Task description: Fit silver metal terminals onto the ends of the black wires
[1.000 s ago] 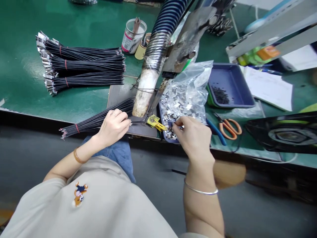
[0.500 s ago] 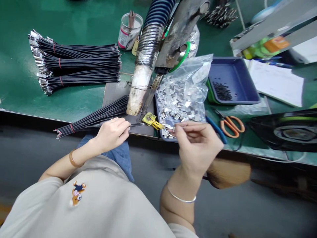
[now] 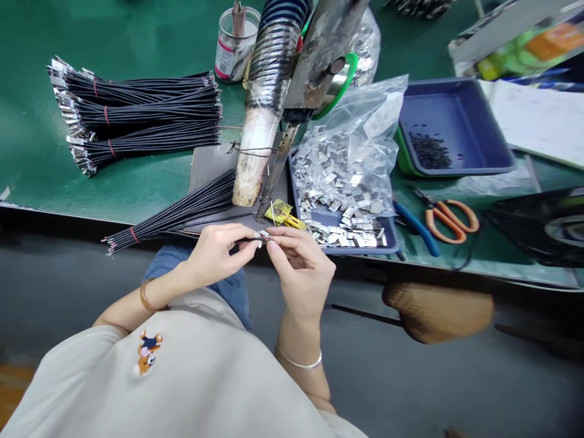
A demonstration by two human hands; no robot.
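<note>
My left hand (image 3: pixel 219 250) pinches the end of a thin black wire (image 3: pixel 249 241) just off the bench's front edge. My right hand (image 3: pixel 298 267) meets it fingertip to fingertip, pinching a small silver metal terminal (image 3: pixel 264 233) against the wire's tip. A loose bundle of black wires (image 3: pixel 177 214) with a red band lies right behind my left hand. The tray of metal terminals (image 3: pixel 345 238), with its clear bag (image 3: pixel 351 158), sits just right of my hands.
A ribbed hose (image 3: pixel 267 85) and a metal tool head (image 3: pixel 314 55) hang above the dark plate (image 3: pixel 207 167). Three banded wire bundles (image 3: pixel 137 121) lie at the back left. Orange scissors (image 3: pixel 449 216), a blue tray (image 3: pixel 456 128) and a jar (image 3: pixel 232 42) stand on the green bench (image 3: pixel 68 176).
My right hand left the terminal tray and came left to meet my left hand. The left hand drew its wire slightly toward me.
</note>
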